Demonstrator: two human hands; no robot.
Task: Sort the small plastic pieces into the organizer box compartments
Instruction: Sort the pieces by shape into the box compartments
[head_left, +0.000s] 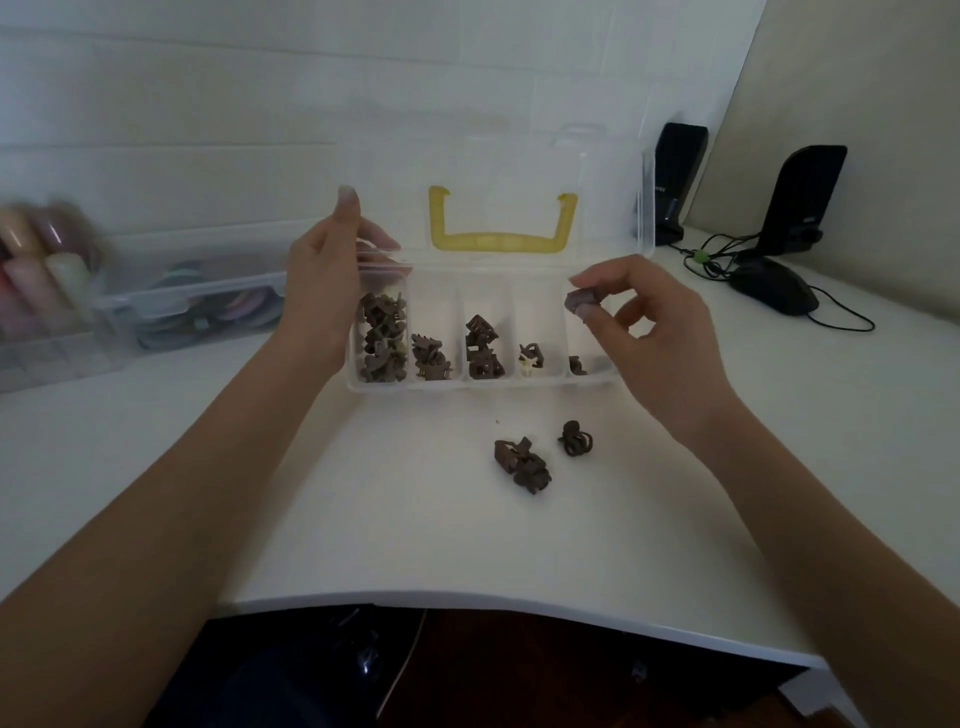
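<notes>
Right hand (641, 317) grip pinches a small brown piece (581, 300), seemingly blocky, over the clear organizer box (485, 382).

dim, soft light | left edge blurred | wide-angle edge distortion

You are sitting at a home desk or hobby corner: a white worktop (415, 545) pushed against a pale wall. Far right stand two black speakers (802, 200) and a wired mouse (774, 291); far left, clear boxes of coloured tape rolls (208, 306).
</notes>
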